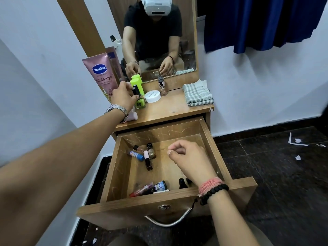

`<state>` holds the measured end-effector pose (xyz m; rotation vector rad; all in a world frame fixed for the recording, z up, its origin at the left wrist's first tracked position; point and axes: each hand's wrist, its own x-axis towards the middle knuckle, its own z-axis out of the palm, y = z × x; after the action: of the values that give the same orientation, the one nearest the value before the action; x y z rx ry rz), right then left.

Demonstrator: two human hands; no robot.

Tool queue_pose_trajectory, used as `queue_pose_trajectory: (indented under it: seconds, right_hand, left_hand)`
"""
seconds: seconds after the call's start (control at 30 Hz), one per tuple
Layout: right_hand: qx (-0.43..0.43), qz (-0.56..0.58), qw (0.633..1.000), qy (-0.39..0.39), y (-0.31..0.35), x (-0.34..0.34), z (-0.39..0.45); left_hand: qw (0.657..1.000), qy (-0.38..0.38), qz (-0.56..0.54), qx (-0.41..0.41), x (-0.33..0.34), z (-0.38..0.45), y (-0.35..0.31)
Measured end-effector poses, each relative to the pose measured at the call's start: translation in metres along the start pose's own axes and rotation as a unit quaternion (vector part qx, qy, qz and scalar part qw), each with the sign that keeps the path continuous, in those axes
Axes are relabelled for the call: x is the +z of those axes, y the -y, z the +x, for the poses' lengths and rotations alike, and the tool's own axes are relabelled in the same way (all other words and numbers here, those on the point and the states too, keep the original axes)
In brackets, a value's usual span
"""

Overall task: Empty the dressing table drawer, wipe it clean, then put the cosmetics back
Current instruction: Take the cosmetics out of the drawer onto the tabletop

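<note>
**Q:** Where are your hands, and what do they have hold of?

**A:** Your left hand [122, 96] reaches out over the dressing table top [177, 110], fingers curled round the black cap of a neon green nail polish bottle [139, 101] that stands on the wood. A metal watch [116, 109] sits on that wrist. Your right hand [190, 159] hangs above the open drawer [214, 151], fingers loosely curled, thumb and forefinger close together; you cannot tell whether anything tiny is pinched between them. A pink thread band and a black bead bracelet [215, 191] circle that wrist.

**Q:** What is on the surface?

**A:** At the back left a pink Vaseline tube [102, 71] stands upright against the mirror [159, 36]. Just beside your left hand is a neon green container [136, 80], then a white round jar [152, 96], then a small clear bottle [162, 86] with a grey cap. A folded grey checked cloth [197, 94] lies at the right end, apart from the cosmetics.

**Q:** And the drawer?

**A:** It is pulled fully out below the top, with a metal handle [166, 221] on its front. Several small cosmetics are still inside: a blue-capped tube [136, 155] and a few nail polish bottles [148, 156] at the far left, and dark bottles [156, 188] along the near wall.

**Q:** The room?

**A:** White walls, a dark speckled floor [275, 174] with white paper scraps [298, 140] to the right, and a deep blue curtain [262, 22] hanging at upper right. The mirror reflects you in a black shirt.
</note>
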<state>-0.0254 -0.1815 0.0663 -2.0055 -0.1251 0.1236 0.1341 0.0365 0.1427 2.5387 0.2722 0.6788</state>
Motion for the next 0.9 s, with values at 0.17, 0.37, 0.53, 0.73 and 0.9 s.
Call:
queue_pose_trajectory:
  seconds: [0.17, 0.37, 0.53, 0.73, 0.9]
  right_hand:
    - [0.002, 0.007, 1.000, -0.002, 0.001, -0.002, 0.000]
    - [-0.009, 0.022, 0.999, -0.027, 0.001, 0.001, 0.000]
    - [0.007, 0.077, 0.995, -0.069, -0.003, 0.000, 0.004]
    - [0.018, 0.221, 0.969, -0.108, -0.003, -0.007, 0.003]
    - [0.048, 0.319, 0.935, -0.145, -0.001, -0.014, 0.006]
  left_hand:
    - [0.990, -0.098, -0.092, 0.047, -0.015, -0.016, -0.005]
    - [0.969, 0.072, -0.009, 0.237, -0.024, -0.081, 0.021]
    - [0.900, 0.297, 0.147, 0.281, -0.003, -0.113, 0.061]
    - [0.855, 0.420, 0.030, 0.303, 0.008, -0.142, 0.041]
    - [0.799, 0.486, -0.084, 0.345, 0.011, -0.179, 0.006]
